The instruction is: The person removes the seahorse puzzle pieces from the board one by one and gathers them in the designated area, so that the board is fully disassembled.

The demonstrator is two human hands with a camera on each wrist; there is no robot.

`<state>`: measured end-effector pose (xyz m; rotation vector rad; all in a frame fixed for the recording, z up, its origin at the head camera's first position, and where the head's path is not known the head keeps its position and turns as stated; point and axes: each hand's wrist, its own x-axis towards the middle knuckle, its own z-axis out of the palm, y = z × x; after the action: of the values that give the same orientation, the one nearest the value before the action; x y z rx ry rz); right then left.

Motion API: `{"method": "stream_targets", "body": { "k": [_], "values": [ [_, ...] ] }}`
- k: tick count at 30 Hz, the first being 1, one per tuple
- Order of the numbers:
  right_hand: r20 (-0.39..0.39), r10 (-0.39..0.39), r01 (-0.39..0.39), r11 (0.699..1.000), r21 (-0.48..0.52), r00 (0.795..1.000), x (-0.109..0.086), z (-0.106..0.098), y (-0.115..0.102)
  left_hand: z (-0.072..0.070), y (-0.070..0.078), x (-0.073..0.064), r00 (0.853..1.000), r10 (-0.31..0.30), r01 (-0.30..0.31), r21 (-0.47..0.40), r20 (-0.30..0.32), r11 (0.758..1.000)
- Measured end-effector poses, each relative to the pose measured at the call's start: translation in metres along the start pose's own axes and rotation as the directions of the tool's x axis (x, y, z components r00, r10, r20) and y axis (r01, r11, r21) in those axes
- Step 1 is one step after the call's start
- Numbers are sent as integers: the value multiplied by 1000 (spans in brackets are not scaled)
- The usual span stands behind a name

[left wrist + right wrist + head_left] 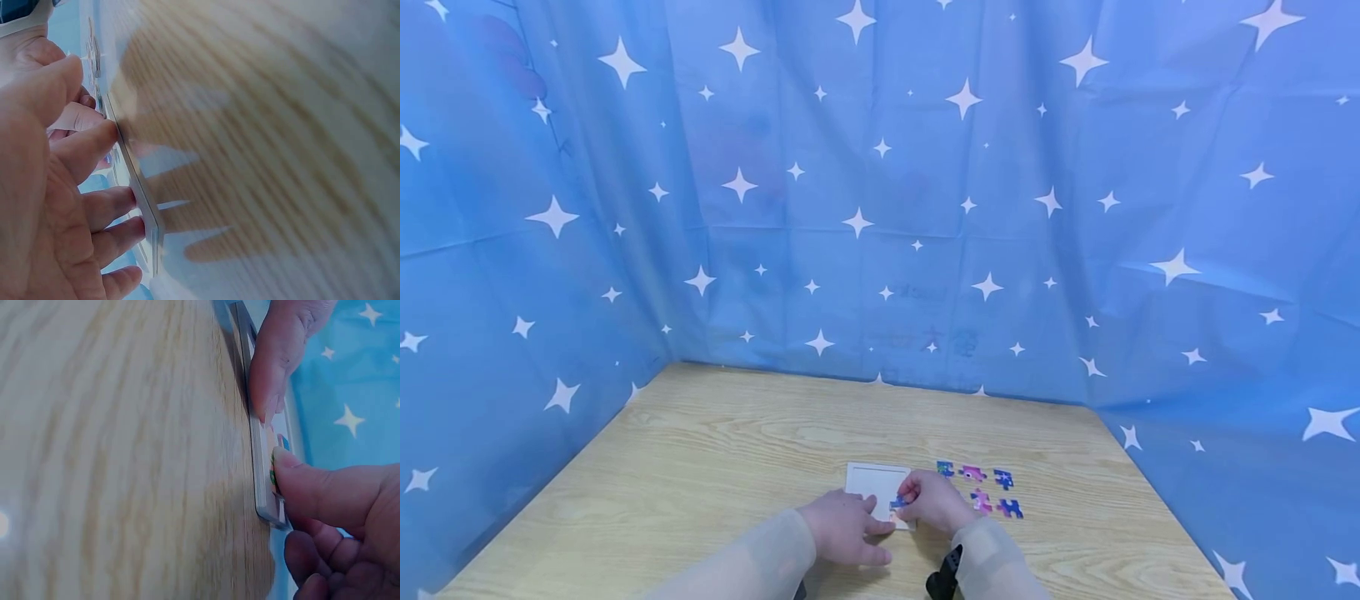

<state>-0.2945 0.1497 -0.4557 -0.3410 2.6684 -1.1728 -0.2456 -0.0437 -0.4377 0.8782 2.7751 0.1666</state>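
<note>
A thin white puzzle tray (868, 477) lies flat on the wooden table. My left hand (842, 527) rests at its near left side, fingers extended; in the left wrist view the fingertips touch the tray's edge (139, 178). Over the tray's near right corner, my right hand (938, 502) pinches a small blue jigsaw piece (897, 503) between thumb and fingers. A peach-coloured patch (271, 447) shows inside the tray beside the right thumb in the right wrist view. The right hand's other fingers are curled in.
Right of the tray lie several loose jigsaw pieces, among them a pink one (973, 472) and a dark blue one (1011, 508). The wooden table (737, 442) is bounded at the back and sides by a blue curtain (880, 250) with white stars.
</note>
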Motion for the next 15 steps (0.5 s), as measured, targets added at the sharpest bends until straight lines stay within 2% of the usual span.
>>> {"method": "stream_targets", "body": {
  "k": [9, 15],
  "values": [
    [8, 14, -14, 999, -47, 1000, 2, -1, -1, -1, 0, 1, 1000, 5, -5, -6, 8, 1000],
    [16, -8, 9, 998, -62, 1000, 2, -3, -1, -2, -1, 1, 1000, 4, -4, -19, 16, 1000]
  ]
}}
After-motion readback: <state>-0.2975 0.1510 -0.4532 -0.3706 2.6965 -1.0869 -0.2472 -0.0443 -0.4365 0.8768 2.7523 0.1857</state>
